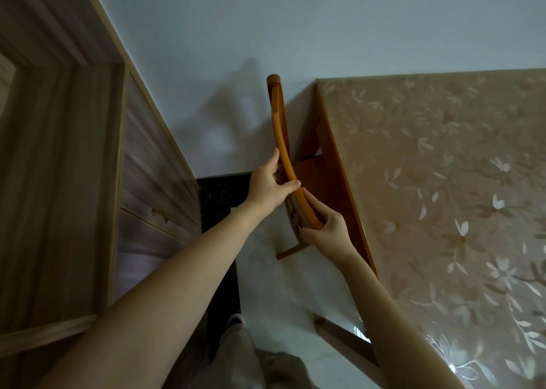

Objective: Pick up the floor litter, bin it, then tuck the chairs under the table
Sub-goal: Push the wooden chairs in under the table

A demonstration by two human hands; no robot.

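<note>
Both hands, left (267, 186) and right (326, 229), curl their fingers round the top rail of the chair (288, 164), its seat partly under the table (336, 152); rigid wood, likely weighty, best pushed from that rail.

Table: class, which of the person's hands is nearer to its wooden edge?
Right. The right hand grips the chair's top rail on its table side, close to the edge; the left hand grips the rail's far side.
</note>
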